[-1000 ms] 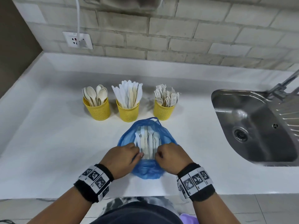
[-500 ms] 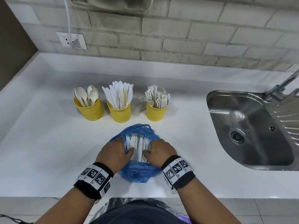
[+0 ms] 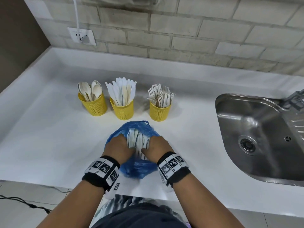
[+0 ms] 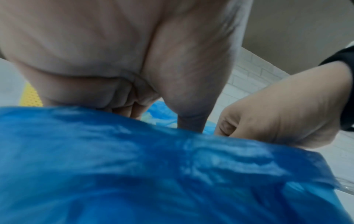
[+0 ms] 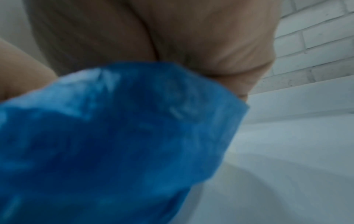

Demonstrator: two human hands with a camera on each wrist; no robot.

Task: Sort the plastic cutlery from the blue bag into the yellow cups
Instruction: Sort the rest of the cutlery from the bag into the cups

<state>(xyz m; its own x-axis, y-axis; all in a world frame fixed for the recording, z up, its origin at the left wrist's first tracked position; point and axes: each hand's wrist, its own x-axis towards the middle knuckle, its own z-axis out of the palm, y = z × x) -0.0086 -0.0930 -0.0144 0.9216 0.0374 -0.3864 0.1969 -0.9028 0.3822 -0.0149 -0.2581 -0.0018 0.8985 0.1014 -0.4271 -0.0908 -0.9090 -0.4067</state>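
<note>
White counter (image 3: 49,145), brick wall behind, and both hands have slid forward along the crinkly blue plastic bag (image 3: 138,168), which sits at the counter's near edge. Left hand (image 3: 117,149) and right hand (image 3: 158,148) now grip the bag's sides, fingers curled, squeezing the white plastic cutlery (image 3: 138,142) into a tight bundle (a second ago the mouth gaped wider). Three perforated yellow cups (image 3: 122,111) wait just beyond, already well stocked. My guess: a lift or tip-out comes next.

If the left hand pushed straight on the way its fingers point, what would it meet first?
The left hand points into the blue bag, so probably the white cutlery bundled there; beyond it, the right hand. Depth is unclear.
</note>
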